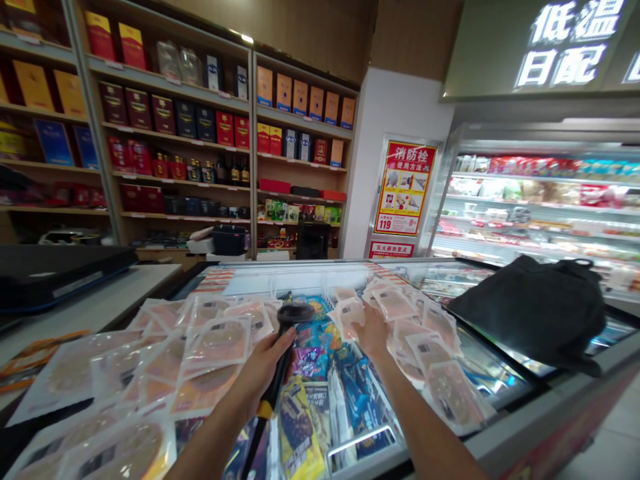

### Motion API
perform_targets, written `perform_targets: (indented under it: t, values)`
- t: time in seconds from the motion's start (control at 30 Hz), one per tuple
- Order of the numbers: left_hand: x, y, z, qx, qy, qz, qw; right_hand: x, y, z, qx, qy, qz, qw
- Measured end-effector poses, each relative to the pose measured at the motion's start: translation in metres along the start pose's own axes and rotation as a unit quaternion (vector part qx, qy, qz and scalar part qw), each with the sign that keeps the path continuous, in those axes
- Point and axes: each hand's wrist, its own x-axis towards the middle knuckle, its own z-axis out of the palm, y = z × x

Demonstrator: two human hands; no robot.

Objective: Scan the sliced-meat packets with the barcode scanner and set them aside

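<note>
My left hand (pixel 274 348) is wrapped round the handle of a black barcode scanner (pixel 295 311). The scanner has a yellow band, and its cable runs down toward the bottom edge. My right hand (pixel 373 331) grips a flat see-through packet (pixel 347 315) with a pale round food in it and a dark printed label. Beside that hand, similar packets (pixel 420 333) lie overlapped on the freezer's right glass. A larger spread of such packets (pixel 215 340) covers the left side. Between my arms, the open freezer holds colourful ice cream bags (pixel 300 427).
A wire basket (pixel 360 443) sits in the freezer near me. At right, a black bag (pixel 535 310) rests on the freezer lid. A counter (pixel 150 283) with a black device (pixel 60 273) stands left. Behind are shelves of boxes (pixel 175 123) and a lit chiller (pixel 540 207).
</note>
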Motion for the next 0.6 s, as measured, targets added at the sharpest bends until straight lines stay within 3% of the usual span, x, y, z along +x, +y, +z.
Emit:
perform_targets:
  t: [0.13, 0.33, 0.43, 0.6]
  values:
    - [0.000, -0.001, -0.002, -0.003, -0.009, 0.011, 1.000, 0.007, 0.000, 0.006, 0.199, 0.025, 0.036, 0.979]
    - [-0.007, 0.003, -0.001, -0.029, -0.047, 0.007, 0.998, 0.010, 0.001, 0.014, 0.486, 0.050, 0.066, 0.870]
    - [-0.011, 0.005, 0.001, -0.031, -0.074, 0.016, 0.997, 0.009, 0.002, 0.016, 0.528, 0.049, 0.092, 0.843]
    - [-0.008, 0.000, 0.001, -0.024, -0.137, 0.027, 0.990, 0.007, 0.001, 0.017, 0.545, 0.029, 0.079, 0.834]
